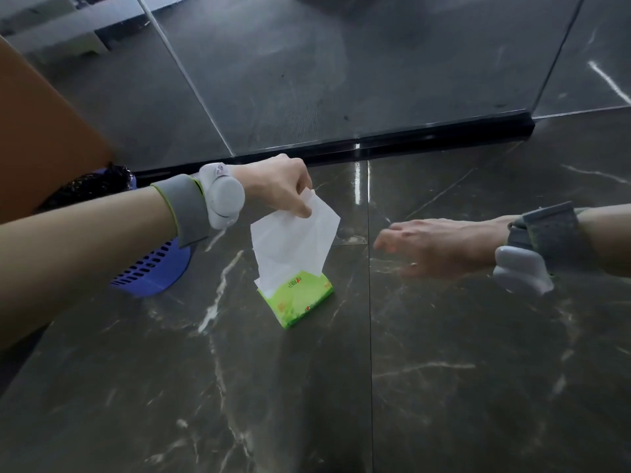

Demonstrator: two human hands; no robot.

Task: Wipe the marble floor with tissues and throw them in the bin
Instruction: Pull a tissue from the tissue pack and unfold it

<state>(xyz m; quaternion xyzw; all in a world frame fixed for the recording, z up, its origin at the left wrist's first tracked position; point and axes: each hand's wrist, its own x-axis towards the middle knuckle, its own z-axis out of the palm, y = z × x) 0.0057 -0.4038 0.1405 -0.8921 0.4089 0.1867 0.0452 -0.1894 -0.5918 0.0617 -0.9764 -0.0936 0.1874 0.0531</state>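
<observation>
The bare left forearm (pixel 85 240) in its grey wrist strap (pixel 186 209) lies closest. The left hand (pixel 280 186) has its grip closed on the top edge of a white paper tissue (pixel 293 244), pinched between thumb and fingers. The sheet hangs straight down from the grip, long axis near vertical, with its lower end inside the green plastic tissue pack (pixel 300 298) on the dark veined marble floor (pixel 444 387). The right hand (pixel 440 247), blurred, fingers loosely spread and holding nothing, hovers to the grip's right. The blue slotted plastic bin (pixel 153 271) lies behind the grip, under the wrist, so the left hand is nearer it.
</observation>
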